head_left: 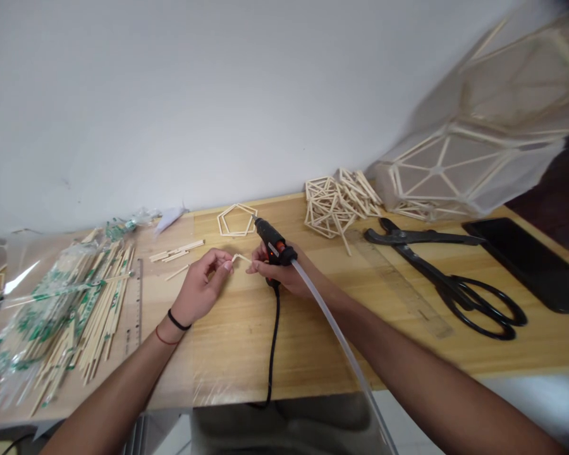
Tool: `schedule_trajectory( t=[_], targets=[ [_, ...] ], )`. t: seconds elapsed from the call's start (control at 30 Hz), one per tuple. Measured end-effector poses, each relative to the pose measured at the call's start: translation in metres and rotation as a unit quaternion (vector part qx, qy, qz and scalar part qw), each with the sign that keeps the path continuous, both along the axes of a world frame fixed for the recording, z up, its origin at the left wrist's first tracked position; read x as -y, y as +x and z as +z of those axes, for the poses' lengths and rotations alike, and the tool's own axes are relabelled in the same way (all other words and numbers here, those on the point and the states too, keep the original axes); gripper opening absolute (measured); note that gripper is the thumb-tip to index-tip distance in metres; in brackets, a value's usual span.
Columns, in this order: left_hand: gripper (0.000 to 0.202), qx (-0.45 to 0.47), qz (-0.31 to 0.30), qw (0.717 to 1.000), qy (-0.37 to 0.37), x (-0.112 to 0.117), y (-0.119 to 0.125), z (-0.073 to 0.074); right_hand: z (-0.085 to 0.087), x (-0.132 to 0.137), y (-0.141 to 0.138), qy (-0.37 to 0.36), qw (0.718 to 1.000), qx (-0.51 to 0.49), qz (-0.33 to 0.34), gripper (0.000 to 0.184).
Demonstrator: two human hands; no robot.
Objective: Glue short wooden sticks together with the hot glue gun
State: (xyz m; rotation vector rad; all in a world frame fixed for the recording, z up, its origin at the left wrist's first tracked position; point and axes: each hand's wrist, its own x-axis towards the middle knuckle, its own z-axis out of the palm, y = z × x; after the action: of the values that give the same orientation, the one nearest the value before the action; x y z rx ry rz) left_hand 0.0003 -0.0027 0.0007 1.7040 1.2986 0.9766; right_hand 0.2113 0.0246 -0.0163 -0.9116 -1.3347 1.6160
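My left hand (205, 283) pinches one end of a small bent joint of wooden sticks (241, 257) above the table. In my right hand (284, 273) is a black glue gun (271, 237), its nozzle aimed up and left, with a clear glue stick (332, 322) trailing out of its back. The right thumb and fingertip also touch the other end of the joined sticks. Behind the hands lies a pentagon frame of sticks (237, 234). A few short cut sticks (177, 251) rest just beyond my left hand.
Bundled sticks in plastic wrap (61, 303) cover the left side. A heap of stick frames (329, 205) stands at the back, right of centre. Black shears (436, 272), a clear ruler (408, 291) and a black phone (531, 262) lie rightward. A covered frame structure (455, 167) rises behind. The gun's cord (274, 347) crosses the front edge.
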Motion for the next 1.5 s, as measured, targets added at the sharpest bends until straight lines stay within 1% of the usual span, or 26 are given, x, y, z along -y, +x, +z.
schedule_trajectory(
  t=[0.2, 0.4, 0.6, 0.8, 0.97, 1.3, 1.5],
  targets=[
    [0.025, -0.005, -0.007, 1.0, 0.004, -0.0003, 0.0004, -0.0016, 0.0047, -0.0006, 0.0009, 0.01, 1.0, 0.014, 0.011, 0.027],
    [0.022, -0.008, -0.011, 1.0, 0.001, -0.0005, -0.0014, -0.0031, 0.0064, -0.0009, 0.002, 0.021, 1.0, 0.015, 0.003, 0.027],
    [0.02, -0.026, -0.008, 0.999, 0.016, -0.0006, -0.0024, -0.0032, 0.0103, -0.002, 0.0021, 0.002, 1.0, 0.001, -0.022, 0.037],
    [0.023, -0.064, -0.013, 0.998, 0.018, -0.0021, -0.0032, -0.0026, 0.0073, -0.0024, 0.0018, -0.002, 0.999, 0.013, -0.035, 0.038],
    [0.024, -0.066, -0.016, 0.998, 0.009, -0.0032, -0.0023, -0.002, 0.0051, -0.0031, 0.0019, -0.002, 0.999, 0.025, -0.039, 0.04],
    [0.022, -0.076, -0.023, 0.997, -0.005, -0.0044, -0.0019, -0.0056, 0.006, -0.007, 0.0043, -0.01, 0.999, 0.037, -0.014, 0.037],
    [0.022, -0.076, -0.027, 0.997, 0.001, -0.0044, -0.0009, -0.0063, 0.0056, -0.0061, 0.0047, -0.008, 0.998, 0.059, -0.015, 0.029]
  ],
)
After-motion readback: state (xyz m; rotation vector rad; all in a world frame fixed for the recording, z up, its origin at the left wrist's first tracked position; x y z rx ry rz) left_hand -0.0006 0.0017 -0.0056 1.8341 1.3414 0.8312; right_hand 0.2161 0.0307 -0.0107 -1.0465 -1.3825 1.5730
